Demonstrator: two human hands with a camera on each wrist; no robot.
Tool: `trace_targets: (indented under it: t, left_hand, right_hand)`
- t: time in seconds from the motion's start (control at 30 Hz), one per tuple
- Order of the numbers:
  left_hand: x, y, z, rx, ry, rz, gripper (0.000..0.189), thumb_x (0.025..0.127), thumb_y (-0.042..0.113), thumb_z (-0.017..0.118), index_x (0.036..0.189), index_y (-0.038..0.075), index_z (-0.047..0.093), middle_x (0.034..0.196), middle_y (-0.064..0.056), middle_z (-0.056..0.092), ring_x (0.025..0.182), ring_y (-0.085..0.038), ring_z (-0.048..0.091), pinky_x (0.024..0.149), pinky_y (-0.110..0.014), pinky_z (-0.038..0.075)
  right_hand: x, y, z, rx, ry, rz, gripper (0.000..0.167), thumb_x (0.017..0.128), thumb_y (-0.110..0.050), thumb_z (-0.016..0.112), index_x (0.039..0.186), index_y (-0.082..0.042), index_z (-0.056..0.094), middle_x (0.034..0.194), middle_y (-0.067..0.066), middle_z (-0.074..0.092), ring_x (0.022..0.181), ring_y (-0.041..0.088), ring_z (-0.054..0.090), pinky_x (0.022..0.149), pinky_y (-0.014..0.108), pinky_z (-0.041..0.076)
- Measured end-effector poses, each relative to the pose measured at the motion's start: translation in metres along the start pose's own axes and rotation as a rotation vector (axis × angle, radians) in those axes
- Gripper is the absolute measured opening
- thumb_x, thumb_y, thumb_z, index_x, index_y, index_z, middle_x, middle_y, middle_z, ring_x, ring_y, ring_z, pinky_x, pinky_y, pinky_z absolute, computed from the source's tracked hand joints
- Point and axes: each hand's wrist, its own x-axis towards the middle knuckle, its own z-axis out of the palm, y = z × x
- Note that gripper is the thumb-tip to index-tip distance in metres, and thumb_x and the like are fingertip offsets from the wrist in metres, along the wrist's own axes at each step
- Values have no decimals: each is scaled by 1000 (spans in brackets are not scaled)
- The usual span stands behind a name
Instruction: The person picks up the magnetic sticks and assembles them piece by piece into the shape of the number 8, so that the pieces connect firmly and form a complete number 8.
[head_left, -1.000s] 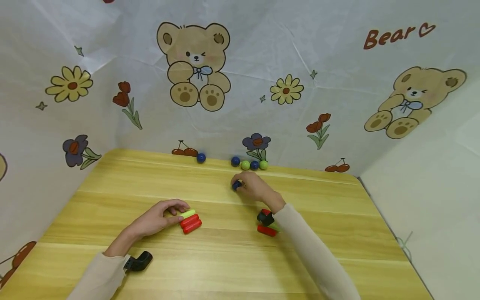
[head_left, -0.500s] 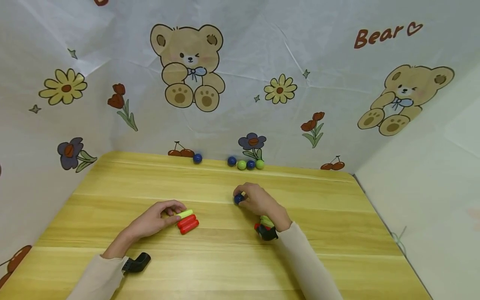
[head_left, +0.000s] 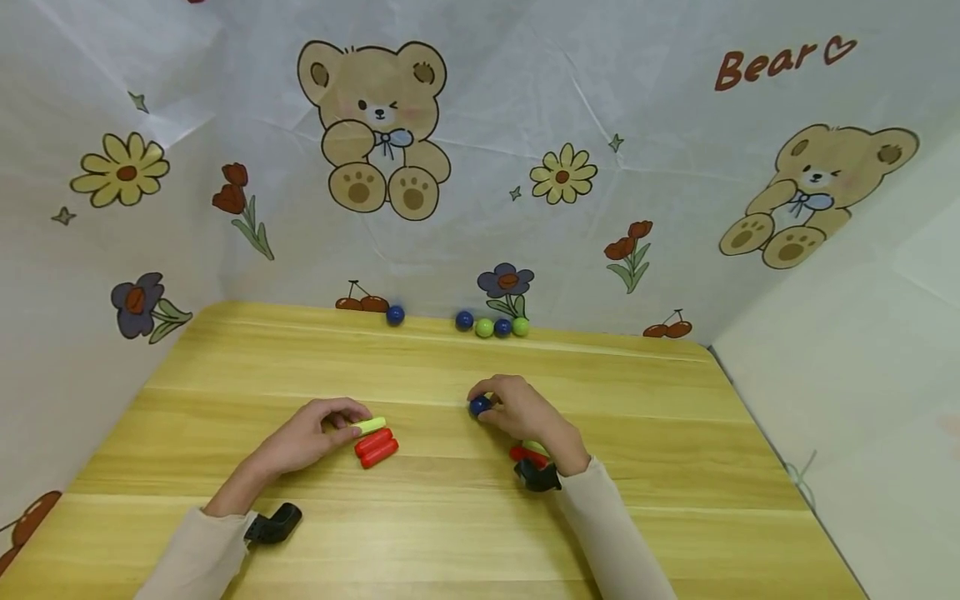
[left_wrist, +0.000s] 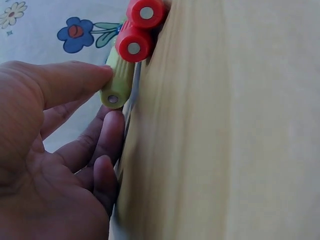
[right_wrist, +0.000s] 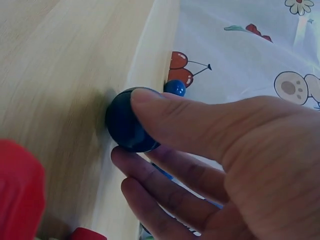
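Observation:
My left hand [head_left: 306,435] pinches a yellow-green magnetic stick [head_left: 372,426] lying on the wooden table. Two red magnetic sticks [head_left: 379,453] lie beside it, side by side. The left wrist view shows the thumb on the yellow-green stick [left_wrist: 120,80] and round metal discs in the stick ends. Thumb and fingers of my right hand [head_left: 527,414] hold a dark blue ball [head_left: 478,406] at the table surface, right of these sticks. In the right wrist view the ball [right_wrist: 126,122] sits at the thumb tip. Under the right wrist lies a second group, with a red stick [head_left: 528,456] partly hidden.
Along the table's back edge, against the bear-print sheet [head_left: 285,208], stand a lone blue ball [head_left: 395,315] and a row of blue and green balls [head_left: 484,327]. A light wall [head_left: 847,375] borders the table [head_left: 420,533] on the right.
My right hand has drawn the blue ball from near the back row toward the table's middle. The left hand and its sticks stay nearly where they were.

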Motion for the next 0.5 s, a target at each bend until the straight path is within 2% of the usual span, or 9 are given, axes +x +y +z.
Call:
trace_targets:
  t: [0.2,0.37,0.5]
  left_hand:
    - [4,5,-1,12,31,-9,18,101,12,67,118,10,71,108,-4,69,95,-18,61,80,-25,51]
    - [10,19,7,14,55,32,19,100,11,68,119,9,71,117,-7,70,101,-20,66,84,-28,54]
    - [19,32,16,1,58,58,19,99,10,69,118,9,71,119,-9,69,100,-20,66,87,-30,54]
  right_hand:
    - [-2,3,-1,21,-4,-36,25,94,-3,73,118,-6,72,117,10,72,104,27,69,93,42,56]
    - [-3,3,-1,5,-6,-65,26,94,4,70,119,-5,72,118,10,71,108,27,67,95,44,55]
    - [-3,3,-1,19,-21,-39,28,94,6,68,121,-3,69,119,11,71,108,27,67,96,44,55]
